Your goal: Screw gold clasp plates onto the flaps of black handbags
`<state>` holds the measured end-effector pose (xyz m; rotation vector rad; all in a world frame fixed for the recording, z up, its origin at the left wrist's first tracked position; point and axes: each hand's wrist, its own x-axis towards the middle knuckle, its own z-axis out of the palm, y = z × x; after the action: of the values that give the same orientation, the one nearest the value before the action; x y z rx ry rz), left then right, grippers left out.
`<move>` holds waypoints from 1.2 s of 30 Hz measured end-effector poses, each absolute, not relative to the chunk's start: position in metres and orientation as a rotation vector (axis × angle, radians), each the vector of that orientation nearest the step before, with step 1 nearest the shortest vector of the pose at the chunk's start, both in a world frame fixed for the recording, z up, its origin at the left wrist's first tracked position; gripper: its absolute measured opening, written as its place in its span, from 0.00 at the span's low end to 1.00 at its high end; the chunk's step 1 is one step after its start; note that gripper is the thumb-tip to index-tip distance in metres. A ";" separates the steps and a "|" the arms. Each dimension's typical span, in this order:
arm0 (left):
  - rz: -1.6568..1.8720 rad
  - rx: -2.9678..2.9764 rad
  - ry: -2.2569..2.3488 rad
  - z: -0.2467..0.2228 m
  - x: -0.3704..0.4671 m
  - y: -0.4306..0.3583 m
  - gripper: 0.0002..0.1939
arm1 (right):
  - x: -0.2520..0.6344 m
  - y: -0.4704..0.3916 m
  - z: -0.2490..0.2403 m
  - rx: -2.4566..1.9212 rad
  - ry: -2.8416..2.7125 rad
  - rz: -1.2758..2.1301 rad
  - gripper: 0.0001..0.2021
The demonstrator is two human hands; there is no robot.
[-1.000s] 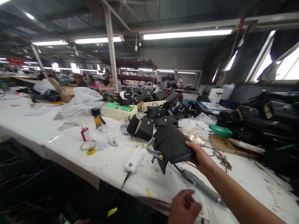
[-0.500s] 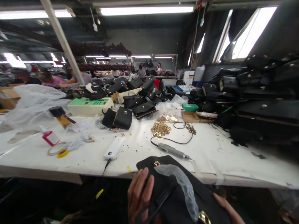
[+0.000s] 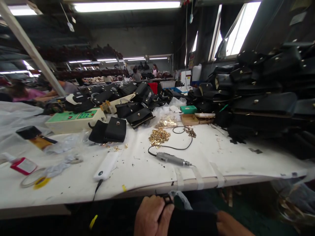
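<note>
Below the table's front edge, my left hand (image 3: 151, 214) is closed on the upper edge of a black bag (image 3: 193, 221), thumb on the near side. A small dark loop or buckle (image 3: 167, 199) shows at the fingertips. Behind the bag's top edge a strip of clear plastic wrap (image 3: 183, 199) sticks up. At the bag's right side is my right hand (image 3: 230, 224), gripping it; most of the fingers are hidden. The lower part of the bag is out of frame.
A grey electric screwdriver (image 3: 172, 159) lies near the front edge, its cord looping past gold metal fittings (image 3: 158, 137). Left are a white power unit (image 3: 107, 166), a red bottle (image 3: 24, 165) and a green-topped machine (image 3: 73, 119). Black bags (image 3: 265, 105) are piled high at right.
The bag has been tipped up and lowered toward me, so its flap and gold clasps are no longer visible. My left hand went from lying on it to gripping its edge. The view swung right.
</note>
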<state>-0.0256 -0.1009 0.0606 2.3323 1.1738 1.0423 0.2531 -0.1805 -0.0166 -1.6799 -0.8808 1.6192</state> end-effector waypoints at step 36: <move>0.649 1.776 1.407 -0.002 0.010 -0.002 0.07 | 0.184 0.201 -0.005 -1.682 -1.930 0.490 0.06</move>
<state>0.0103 -0.0022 -0.0020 1.7755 1.4065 0.6486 0.1843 0.2013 -0.0050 -1.6815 -1.9301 0.4902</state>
